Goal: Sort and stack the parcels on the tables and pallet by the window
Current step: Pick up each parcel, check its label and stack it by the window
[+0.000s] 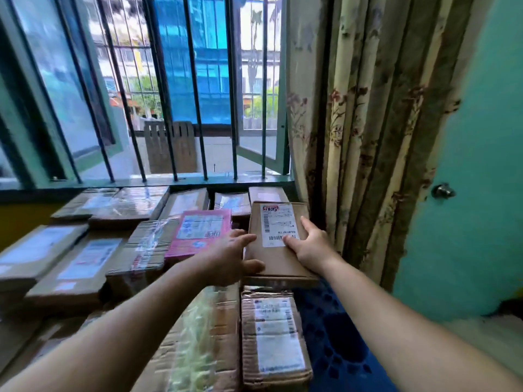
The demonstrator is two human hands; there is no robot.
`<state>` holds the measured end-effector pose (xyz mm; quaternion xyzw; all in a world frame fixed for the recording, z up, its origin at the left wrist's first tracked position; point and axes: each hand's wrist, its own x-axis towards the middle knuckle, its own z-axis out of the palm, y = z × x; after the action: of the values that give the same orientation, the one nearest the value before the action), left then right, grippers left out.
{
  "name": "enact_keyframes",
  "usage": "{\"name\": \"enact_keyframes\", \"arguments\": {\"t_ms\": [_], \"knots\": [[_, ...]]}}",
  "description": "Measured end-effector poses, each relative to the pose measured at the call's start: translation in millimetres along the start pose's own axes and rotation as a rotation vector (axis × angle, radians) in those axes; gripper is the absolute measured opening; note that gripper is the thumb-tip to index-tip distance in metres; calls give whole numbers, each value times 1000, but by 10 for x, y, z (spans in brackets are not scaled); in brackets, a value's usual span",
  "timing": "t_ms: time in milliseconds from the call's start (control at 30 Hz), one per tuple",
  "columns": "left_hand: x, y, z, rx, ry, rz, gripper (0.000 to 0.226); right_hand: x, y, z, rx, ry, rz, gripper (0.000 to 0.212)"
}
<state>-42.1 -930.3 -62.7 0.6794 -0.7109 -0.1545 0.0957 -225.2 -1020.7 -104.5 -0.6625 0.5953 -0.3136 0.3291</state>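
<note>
Your right hand gripped the box by its right edge | your left hand pinched its left corner | pink parcel just beside.

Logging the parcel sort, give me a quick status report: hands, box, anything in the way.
Left hand and right hand both have a grip on the brown box. Box on the stack by the curtain. Pink parcel close on its left.

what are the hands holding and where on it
A flat brown box, held by both hands at its near end: left hand on the left edge and near corner, right hand on the right edge, thumb on the label.
</note>
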Motion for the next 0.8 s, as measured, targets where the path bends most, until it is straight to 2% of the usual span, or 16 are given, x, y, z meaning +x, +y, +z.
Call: {"name": "enact_keyframes", "arguments": {"t_ms": [133, 267, 367, 600, 700, 800], "knots": [[248, -200, 104, 296, -49, -72, 83, 229, 80, 116, -77, -78, 68, 79], [402, -386, 322, 325, -105, -90, 91, 388, 152, 311, -132, -125, 108, 79], [430, -464, 431, 369, -80, -55, 92, 461, 174, 433, -165, -149, 134, 76], [475, -526, 459, 342, -29, -57, 86, 629, 228, 633, -303, -157, 117, 69], [501, -505, 418, 284, -42, -82, 86, 723, 192, 664, -352, -201, 73, 58], [504, -464, 337, 192, -51, -111, 83, 830, 129, 669, -400, -250, 50, 59]]}}
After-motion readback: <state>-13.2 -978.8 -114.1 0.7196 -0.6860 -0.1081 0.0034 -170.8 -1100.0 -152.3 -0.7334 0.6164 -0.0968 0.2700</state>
